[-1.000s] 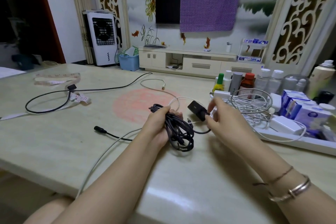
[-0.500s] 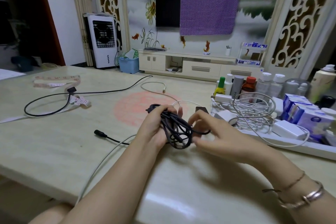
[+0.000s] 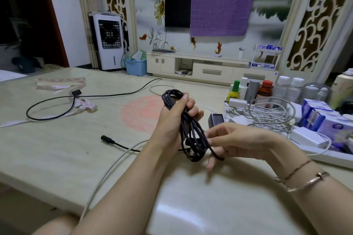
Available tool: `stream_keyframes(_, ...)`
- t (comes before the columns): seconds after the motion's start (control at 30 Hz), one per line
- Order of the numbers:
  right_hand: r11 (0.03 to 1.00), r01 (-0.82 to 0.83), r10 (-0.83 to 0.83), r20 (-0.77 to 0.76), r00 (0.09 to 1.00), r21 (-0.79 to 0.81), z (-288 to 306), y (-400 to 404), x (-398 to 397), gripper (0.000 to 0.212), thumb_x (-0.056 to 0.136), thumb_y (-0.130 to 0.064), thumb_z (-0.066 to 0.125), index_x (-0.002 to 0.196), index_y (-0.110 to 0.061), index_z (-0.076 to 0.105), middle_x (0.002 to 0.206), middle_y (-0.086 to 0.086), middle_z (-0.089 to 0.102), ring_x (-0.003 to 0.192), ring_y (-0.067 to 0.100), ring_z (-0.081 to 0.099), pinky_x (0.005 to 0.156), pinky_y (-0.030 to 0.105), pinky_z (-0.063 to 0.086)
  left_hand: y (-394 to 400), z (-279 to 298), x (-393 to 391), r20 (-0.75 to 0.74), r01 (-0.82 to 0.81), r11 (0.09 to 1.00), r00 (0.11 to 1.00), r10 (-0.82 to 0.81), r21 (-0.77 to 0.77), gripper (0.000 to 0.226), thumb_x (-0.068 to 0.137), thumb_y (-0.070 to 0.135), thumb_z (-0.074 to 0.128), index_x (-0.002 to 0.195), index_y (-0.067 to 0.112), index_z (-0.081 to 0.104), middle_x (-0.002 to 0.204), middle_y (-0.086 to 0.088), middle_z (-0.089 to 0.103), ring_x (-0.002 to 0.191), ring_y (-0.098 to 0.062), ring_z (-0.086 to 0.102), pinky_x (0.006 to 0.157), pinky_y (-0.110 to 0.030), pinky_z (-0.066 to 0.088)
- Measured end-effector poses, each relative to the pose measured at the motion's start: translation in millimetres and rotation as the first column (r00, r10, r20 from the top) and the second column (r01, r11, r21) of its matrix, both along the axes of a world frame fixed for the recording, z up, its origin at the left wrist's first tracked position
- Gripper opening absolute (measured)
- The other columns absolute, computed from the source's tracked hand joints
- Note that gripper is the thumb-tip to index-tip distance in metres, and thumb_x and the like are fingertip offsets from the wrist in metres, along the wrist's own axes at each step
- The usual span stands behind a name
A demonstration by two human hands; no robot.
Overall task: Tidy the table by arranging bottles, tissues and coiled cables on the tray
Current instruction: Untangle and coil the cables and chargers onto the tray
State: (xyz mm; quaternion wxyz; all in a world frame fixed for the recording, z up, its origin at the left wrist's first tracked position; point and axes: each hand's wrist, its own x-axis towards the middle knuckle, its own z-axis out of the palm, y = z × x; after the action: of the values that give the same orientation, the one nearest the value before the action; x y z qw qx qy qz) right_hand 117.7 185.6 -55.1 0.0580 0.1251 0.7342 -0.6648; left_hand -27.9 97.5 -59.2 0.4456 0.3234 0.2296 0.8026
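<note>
Head view: left hand gripped dark cable coil above surface – right hand pinched its loose strand. Tray already held bottles, tissues, white cables – black cable left uncoiled.

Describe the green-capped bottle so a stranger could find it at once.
Start at the white tray on the table's right side. Along its far edge stands a row of bottles; the yellow bottle is at the row's left end, beside a white one. It alone has a green cap.
</note>
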Motion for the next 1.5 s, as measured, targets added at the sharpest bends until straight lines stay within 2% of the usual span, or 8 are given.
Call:
stream_keyframes(0.17,0.993,0.055,-0.051,0.041,0.998,-0.108,0.8,4.3,4.7,0.031,0.091,0.0,0.053,0.12,0.01,0.05,0.087,0.012,0.057,0.085,0.029,0.072,0.05,0.01,0.04,-0.8,0.6,-3.4,0.095,0.059,0.998,0.994,-0.06,0.018,0.024,0.101,0.01,0.042,0.078,0.013,0.043,0.068,0.001,0.04,0.049,-0.006,0.039,0.059,-0.022,0.05)
stream_keyframes(0.37,0.965,0.226,-0.237,0.074,0.969,0.131,3.4,-7.9,-7.0,0.005,0.09,-0.003,0.06,0.095,-0.001,0.06,0.077,0.009,0.067,0.063,0.02,0.072,0.045,0.013,0.042,-5.1,0.7,-3.5,0.176,0.152,0.988,0.973,-0.149,-0.005,0.023,0.1,0.011,0.043,0.077,0.01,0.042,0.068,0.001,0.038,0.051,-0.006,0.038,0.061,-0.023,0.053)
stream_keyframes(0.5,0.757,0.579,-0.532,-0.227,0.815,0.302,1.5,-18.7,-19.1,0.006,0.088,-0.005,0.065,0.081,-0.005,0.066,0.059,0.002,0.069,0.047,0.021,0.067,0.039,0.018,0.044,-3.5,-0.4,-4.5,0.076,0.042,0.993,0.997,-0.033,-0.111,0.025,0.1,0.012,0.043,0.075,0.011,0.041,0.066,-0.001,0.039,0.056,-0.01,0.04,0.082,-0.033,0.054)
stream_keyframes(0.7,0.519,0.8,-0.64,-0.482,0.598,0.301,4.8,-13.5,-26.8,0.015,0.085,-0.02,0.071,0.07,-0.018,0.07,0.061,-0.003,0.062,0.043,0.001,0.049,0.048,0.02,0.043,-5.6,-6.7,-5.0,-0.189,-0.135,0.961,0.978,0.09,-0.242,0.026,0.1,0.017,0.045,0.074,0.013,0.051,0.079,-0.004,0.065,0.095,-0.022,0.065,0.095,-0.044,0.045)
stream_keyframes(0.87,0.498,0.766,-0.561,-0.522,0.642,0.407,8.3,-20.6,-23.7,0.01,0.08,-0.02,0.075,0.071,-0.021,0.07,0.062,-0.011,0.061,0.046,-0.006,0.047,0.05,0.009,0.033,-1.3,-8.2,-0.9,-0.254,-0.28,0.903,0.946,0.201,-0.326,0.016,0.098,0.012,0.045,0.096,-0.003,0.053,0.108,-0.033,0.057,0.077,-0.032,0.072,0.056,-0.036,0.058)
stream_keyframes(1.07,0.546,0.737,-0.533,-0.514,0.672,0.399,17.5,-31.6,-10.5,0.013,0.081,-0.018,0.075,0.069,-0.017,0.069,0.044,-0.016,0.052,0.043,0.0,0.04,0.046,0.009,0.031,1.7,-13.0,-1.0,-0.492,-0.469,0.835,0.821,0.292,-0.288,0.009,0.099,0.019,0.042,0.104,0.012,0.039,0.075,-0.013,0.063,0.047,-0.03,0.066,0.043,-0.028,0.05)
stream_keyframes(1.27,0.596,0.743,-0.582,-0.474,0.661,0.303,20.7,-28.0,-1.9,0.013,0.083,-0.016,0.073,0.073,-0.009,0.069,0.061,0.005,0.058,0.052,0.01,0.047,0.048,0.013,0.035,0.8,-12.0,-0.3,-0.476,-0.395,0.865,0.852,0.219,-0.309,0.014,0.096,0.017,0.053,0.097,0.008,0.043,0.048,-0.002,0.049,0.037,-0.017,0.05,0.04,-0.021,0.042)
stream_keyframes(1.5,0.204,0.811,-0.625,-0.565,0.538,0.547,1.2,-14.1,-11.1,0.014,0.084,-0.023,0.071,0.094,-0.022,0.06,0.105,-0.002,0.046,0.066,0.005,0.053,0.062,0.02,0.04,2.1,-10.3,3.5,-0.502,-0.383,0.888,0.837,0.217,-0.253,0.018,0.093,0.005,0.054,0.105,-0.008,0.057,0.088,-0.01,0.062,0.058,-0.009,0.062,0.05,-0.021,0.049)
